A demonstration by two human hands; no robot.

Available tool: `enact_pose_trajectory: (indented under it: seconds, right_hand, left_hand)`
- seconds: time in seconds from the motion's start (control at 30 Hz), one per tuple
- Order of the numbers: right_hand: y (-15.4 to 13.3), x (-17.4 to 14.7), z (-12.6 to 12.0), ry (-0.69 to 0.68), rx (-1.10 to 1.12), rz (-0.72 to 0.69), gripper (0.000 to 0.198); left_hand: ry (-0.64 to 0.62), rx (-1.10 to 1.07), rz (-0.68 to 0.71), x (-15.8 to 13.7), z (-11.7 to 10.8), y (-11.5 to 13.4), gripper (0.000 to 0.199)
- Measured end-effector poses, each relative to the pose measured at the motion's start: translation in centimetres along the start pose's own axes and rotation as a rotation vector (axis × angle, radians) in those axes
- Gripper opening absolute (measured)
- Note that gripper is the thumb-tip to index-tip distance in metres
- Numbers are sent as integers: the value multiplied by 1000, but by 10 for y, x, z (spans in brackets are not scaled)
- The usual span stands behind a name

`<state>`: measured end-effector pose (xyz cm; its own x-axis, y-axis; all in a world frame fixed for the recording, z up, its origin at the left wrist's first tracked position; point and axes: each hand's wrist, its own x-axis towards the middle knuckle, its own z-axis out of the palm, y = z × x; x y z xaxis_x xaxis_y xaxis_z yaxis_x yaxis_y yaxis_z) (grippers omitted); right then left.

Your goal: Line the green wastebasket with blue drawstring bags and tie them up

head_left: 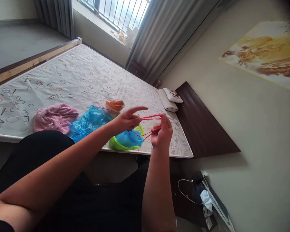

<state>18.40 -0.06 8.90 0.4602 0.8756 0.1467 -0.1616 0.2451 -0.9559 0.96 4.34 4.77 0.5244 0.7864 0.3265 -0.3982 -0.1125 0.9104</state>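
Red string (150,117) stretches between my two hands above the bed's edge. My left hand (129,119) pinches one end of the stretch between thumb and curled fingers, its index finger pointing out straight. On the other side, my right hand (162,131) is closed around the string, which loops over its fingers; a lower strand slants back toward the left hand. Below them sits a green plastic basket (119,145) with a blue plastic bag (129,138) in it. Red strands also lie by a larger crumpled blue bag (93,119) to the left.
A pink towel (56,117) is bunched on the letter-printed mattress (70,75), and an orange packet (115,105) lies beyond the bags. Pillows (168,100) rest against the dark headboard (203,119). At lower right, a white cable (183,193) hangs over a dark nightstand.
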Motion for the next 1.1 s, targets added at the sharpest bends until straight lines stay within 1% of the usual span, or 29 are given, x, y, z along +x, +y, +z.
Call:
enact_pose_trajectory:
  seconds: [0.07,0.13,0.17,0.23,0.3,0.37,0.4,0.47,0.53,0.6,0.67,0.7,0.73,0.8,0.87,0.93,0.97,1.03,1.1]
  right_hand:
    - [1,3,-3,28,46,37,36]
    - [1,4,-5,21,58,78,36]
    - [0,3,-4,10,56,94,36]
    - [0,1,-1,-16,56,120,35]
    - [-2,0,3,-41,66,139,33]
    - [-3,-1,5,-45,77,139,32]
    - [-3,0,6,-29,81,125,31]
    - [-3,1,4,31,82,82,31]
    - [-2,2,1,82,82,62,33]
    - [-1,4,-4,84,93,88,33]
    - [-2,4,-7,52,116,129,31]
    - [-2,4,-7,38,127,142,29]
    - [-3,3,-7,29,132,151,27]
    - [-4,0,-3,24,118,154,26]
    - [-3,-4,2,18,73,124,28]
    - [0,-7,7,2,7,57,32]
    - [3,-7,8,4,-28,15,33]
    - [7,-6,6,39,-79,-57,34]
    - [11,-3,0,111,-90,-100,33]
  left_hand:
    - [-82,109,-30,0,-8,1,37]
    - [-162,319,-57,1,-12,-1,30]
    - [-180,428,-65,2,-13,-3,30]
    - [-180,595,-72,3,-9,-10,36]
    - [-185,692,-54,3,-4,-17,41]
    - [-171,738,7,3,2,-23,35]
    - [-141,741,46,2,4,-26,32]
    - [-63,709,106,0,7,-30,34]
    - [5,649,134,-1,7,-33,35]
    - [71,593,141,-2,6,-35,31]
    - [130,570,137,-2,5,-36,37]
    - [130,572,125,-1,4,-36,41]
    - [97,583,108,-1,4,-36,45]
    - [-44,609,58,1,6,-36,47]
    - [-212,612,-1,2,9,-36,36]
    - [-309,587,-49,3,11,-36,23]
    - [-333,554,-73,3,11,-36,21]
    - [-341,422,-136,3,8,-35,27]
    - [-289,208,-212,4,2,-34,36]
